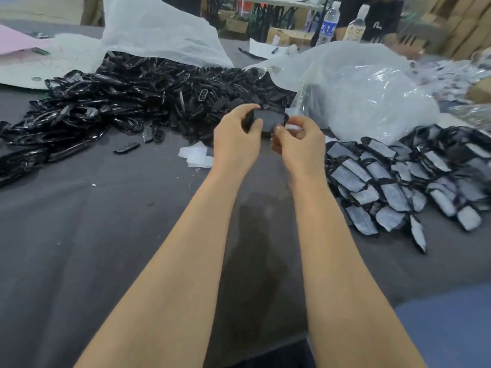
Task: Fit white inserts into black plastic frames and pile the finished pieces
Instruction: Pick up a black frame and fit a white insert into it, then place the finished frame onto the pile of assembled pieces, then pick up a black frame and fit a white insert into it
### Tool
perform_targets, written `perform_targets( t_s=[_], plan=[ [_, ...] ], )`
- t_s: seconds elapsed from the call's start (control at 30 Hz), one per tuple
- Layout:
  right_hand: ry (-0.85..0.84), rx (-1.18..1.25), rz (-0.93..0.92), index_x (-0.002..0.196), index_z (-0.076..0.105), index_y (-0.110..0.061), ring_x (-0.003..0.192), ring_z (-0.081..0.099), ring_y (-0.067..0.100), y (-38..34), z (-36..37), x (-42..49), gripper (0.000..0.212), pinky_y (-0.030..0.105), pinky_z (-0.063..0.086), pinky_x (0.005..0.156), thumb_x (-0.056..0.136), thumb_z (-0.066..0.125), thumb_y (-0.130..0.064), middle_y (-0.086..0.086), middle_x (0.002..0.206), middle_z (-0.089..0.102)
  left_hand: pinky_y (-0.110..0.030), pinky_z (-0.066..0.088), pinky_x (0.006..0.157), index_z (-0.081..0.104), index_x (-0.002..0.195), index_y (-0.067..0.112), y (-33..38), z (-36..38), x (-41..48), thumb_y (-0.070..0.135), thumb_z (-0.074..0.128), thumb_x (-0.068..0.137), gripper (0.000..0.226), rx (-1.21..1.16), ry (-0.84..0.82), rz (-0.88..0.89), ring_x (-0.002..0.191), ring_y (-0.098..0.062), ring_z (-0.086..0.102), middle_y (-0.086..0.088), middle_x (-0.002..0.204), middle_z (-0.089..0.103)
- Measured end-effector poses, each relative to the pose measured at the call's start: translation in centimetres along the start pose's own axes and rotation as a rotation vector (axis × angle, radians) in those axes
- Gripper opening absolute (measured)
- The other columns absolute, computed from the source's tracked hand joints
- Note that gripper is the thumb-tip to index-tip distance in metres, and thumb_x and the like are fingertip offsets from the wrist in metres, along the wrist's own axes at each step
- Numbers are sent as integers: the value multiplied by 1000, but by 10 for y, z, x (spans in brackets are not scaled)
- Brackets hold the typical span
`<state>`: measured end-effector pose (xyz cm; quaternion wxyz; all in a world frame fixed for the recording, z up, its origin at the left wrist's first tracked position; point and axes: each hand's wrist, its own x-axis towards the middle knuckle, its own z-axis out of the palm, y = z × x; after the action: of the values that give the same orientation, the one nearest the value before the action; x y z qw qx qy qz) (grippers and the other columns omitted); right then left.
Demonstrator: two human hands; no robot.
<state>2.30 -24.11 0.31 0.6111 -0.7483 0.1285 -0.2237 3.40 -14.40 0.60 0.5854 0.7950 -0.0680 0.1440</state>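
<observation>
Head view. Both forearms reach out over a dark grey surface (106,235). The hands are close together at mid-scene, raised above the surface, sharing one black frame (269,120).

Left hand (236,139): fingers curled round the frame's left end, thumb on top.
Right hand (300,144): thumb and fingertips pinching the frame's near right edge.
The frame's face toward the camera looks grey. It is blurred, so I cannot tell whether an insert is seated in it.

Left and far: a big loose heap of black frames (127,102) spilling from a white bag (159,30).
Right: the finished pile (398,176), overlapping black pieces with pale faces, just near of a crumpled clear bag (358,88).
A few white inserts (196,155) lie flat on the surface just left of the left wrist.
Far edge: two water bottles (329,22) standing upright.
</observation>
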Motion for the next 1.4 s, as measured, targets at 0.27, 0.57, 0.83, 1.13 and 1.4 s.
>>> perform_targets(
  t_s=[0.27,0.57,0.83,1.13,1.4],
  plan=[
    [359,-366,-72,116,55,-6,96,58,19,14,-105,5,23,19,36,78,94,53,-13,4,94,65,-19,39,73,54,109,11,42,103,-29,18,59,94,17,29,-127,20,87,-18,55,11,83,53],
    [408,-737,50,116,55,-12,114,47,28,46,-123,7,24,32,33,83,93,52,-21,7,113,64,-39,25,106,55,119,17,25,145,-37,29,56,94,27,433,-194,-1,128,-29,35,-6,135,40],
    [447,-615,-167,116,58,-17,108,50,24,16,-79,4,30,34,33,88,88,51,-13,4,110,62,-34,38,99,61,110,11,30,104,-20,22,56,94,21,19,-27,-52,116,-25,48,-9,123,53],
    [-235,-456,-257,112,64,-11,105,57,23,-6,81,-23,24,26,40,80,94,48,-13,8,113,65,-22,45,84,56,102,15,-32,-48,18,9,49,93,13,-157,379,-244,93,-12,54,0,104,59],
    [-503,-573,-278,133,53,-14,124,47,28,-3,185,-39,41,36,40,98,94,41,-7,10,134,53,-24,39,70,52,104,17,-82,-141,31,7,40,95,19,-307,625,-469,87,-16,46,-2,101,53]
  ],
)
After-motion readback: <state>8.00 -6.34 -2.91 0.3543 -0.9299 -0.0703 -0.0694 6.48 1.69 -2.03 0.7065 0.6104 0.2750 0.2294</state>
